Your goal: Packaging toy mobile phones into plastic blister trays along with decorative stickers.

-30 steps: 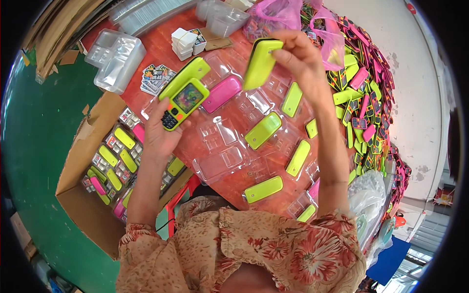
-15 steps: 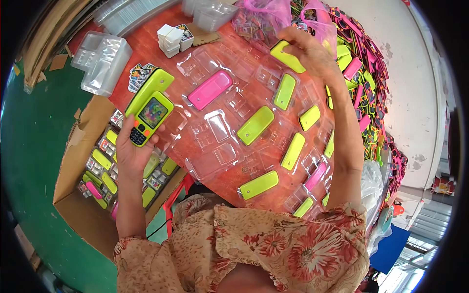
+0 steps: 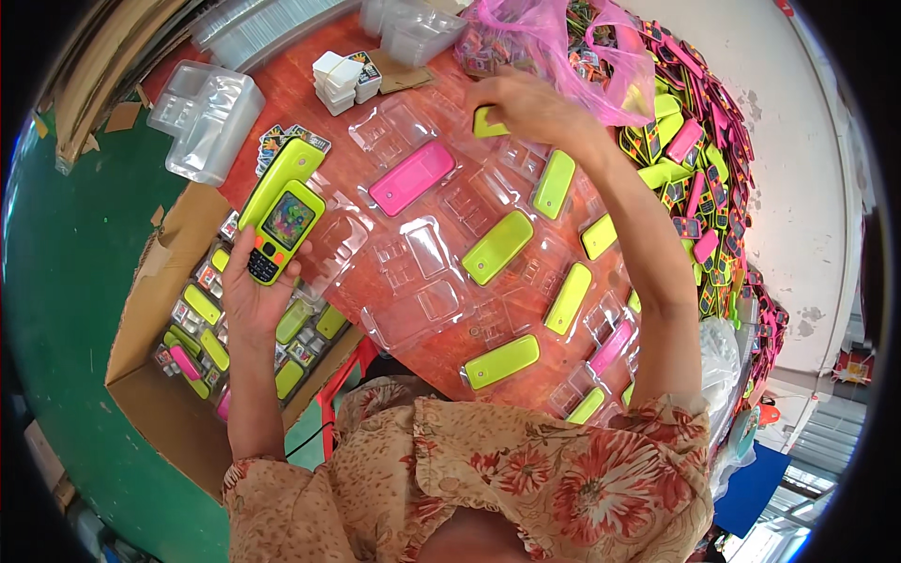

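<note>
My left hand is closed round two yellow-green toy phones on the left. The front toy phone shows its screen and dark keypad; the other lies behind it, tilted. At the far side of the table, my right hand has its fingers on another yellow-green toy phone, mostly hidden beneath them. Clear plastic blister trays cover the red table, several with a phone lying back up in them. Among these are a pink toy phone and a yellow-green one near the middle.
An open cardboard box with packed phones stands at the left. Stacked white cards and clear plastic shells lie at the back left. A pink plastic bag sits at the back, beside a large heap of loose phones.
My right hand has moved left along the far side of the table, and the toy phone under its fingers has moved with it. My left hand keeps its two phones.
</note>
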`<control>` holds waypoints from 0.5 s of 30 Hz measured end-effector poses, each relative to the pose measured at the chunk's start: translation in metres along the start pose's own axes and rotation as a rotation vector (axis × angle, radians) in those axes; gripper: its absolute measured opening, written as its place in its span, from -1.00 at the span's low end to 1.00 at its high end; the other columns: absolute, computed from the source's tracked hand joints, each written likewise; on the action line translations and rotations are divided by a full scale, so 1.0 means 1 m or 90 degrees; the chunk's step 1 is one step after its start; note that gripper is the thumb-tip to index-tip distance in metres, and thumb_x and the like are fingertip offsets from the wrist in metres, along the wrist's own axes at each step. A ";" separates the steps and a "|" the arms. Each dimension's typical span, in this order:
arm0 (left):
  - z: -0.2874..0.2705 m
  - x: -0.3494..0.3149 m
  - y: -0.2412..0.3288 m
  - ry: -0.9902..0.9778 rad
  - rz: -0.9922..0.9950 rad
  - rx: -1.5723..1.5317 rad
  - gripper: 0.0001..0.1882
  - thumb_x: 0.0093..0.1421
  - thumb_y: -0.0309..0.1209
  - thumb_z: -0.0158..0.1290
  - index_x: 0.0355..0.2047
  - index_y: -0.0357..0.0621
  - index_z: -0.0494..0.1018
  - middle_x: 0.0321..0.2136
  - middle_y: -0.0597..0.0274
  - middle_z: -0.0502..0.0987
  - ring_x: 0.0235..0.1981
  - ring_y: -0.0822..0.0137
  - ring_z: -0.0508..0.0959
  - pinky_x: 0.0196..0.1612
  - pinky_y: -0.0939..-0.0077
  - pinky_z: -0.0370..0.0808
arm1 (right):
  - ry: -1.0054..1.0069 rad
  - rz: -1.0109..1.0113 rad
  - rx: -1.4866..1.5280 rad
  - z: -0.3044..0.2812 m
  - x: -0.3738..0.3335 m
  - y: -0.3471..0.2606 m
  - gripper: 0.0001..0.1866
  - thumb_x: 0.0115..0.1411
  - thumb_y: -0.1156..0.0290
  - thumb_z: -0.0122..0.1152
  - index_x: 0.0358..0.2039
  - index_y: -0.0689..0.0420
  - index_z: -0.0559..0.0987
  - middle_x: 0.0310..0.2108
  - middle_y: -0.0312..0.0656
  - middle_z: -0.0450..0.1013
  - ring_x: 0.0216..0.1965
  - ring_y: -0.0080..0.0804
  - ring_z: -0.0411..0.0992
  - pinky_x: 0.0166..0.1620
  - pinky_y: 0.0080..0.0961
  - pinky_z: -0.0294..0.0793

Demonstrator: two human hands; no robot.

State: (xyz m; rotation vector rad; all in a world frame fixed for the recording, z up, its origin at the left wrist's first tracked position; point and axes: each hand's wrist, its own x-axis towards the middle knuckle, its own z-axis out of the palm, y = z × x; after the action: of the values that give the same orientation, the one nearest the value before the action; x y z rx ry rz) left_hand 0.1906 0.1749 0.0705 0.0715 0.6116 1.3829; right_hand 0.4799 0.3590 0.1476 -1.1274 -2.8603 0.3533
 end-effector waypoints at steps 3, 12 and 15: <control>0.003 -0.001 -0.002 -0.011 0.001 -0.013 -0.68 0.13 -0.31 -0.19 -0.15 -0.21 0.27 -0.29 -0.01 0.43 -0.39 0.00 0.47 -0.58 0.47 0.42 | -0.094 0.000 -0.045 0.028 0.012 0.013 -0.79 -0.18 0.56 0.07 -0.44 0.09 0.46 -0.44 -0.18 0.37 -0.26 -0.22 0.28 -0.19 -0.38 0.26; -0.001 0.002 -0.003 0.025 -0.003 -0.032 -0.72 0.10 -0.34 -0.14 -0.19 -0.18 0.29 -0.29 -0.01 0.43 -0.38 -0.06 0.46 -0.57 0.45 0.42 | 0.188 -0.119 -0.052 0.053 -0.010 0.015 -0.72 -0.13 0.52 0.05 -0.31 0.17 0.41 -0.25 -0.07 0.30 -0.18 -0.13 0.26 -0.18 -0.37 0.30; -0.006 0.003 -0.005 0.029 -0.008 -0.033 -0.72 0.09 -0.34 -0.12 -0.20 -0.17 0.29 -0.30 0.01 0.43 -0.38 -0.06 0.46 -0.57 0.45 0.42 | 0.216 0.030 -0.005 0.063 -0.021 0.009 -0.70 -0.08 0.49 0.05 -0.26 0.20 0.39 -0.20 -0.03 0.26 -0.15 -0.11 0.24 -0.14 -0.35 0.28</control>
State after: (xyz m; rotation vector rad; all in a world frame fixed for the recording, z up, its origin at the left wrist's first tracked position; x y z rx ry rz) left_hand 0.1925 0.1744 0.0625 -0.0049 0.6135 1.3910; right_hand 0.4939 0.3388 0.0851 -1.1330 -2.5456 0.1353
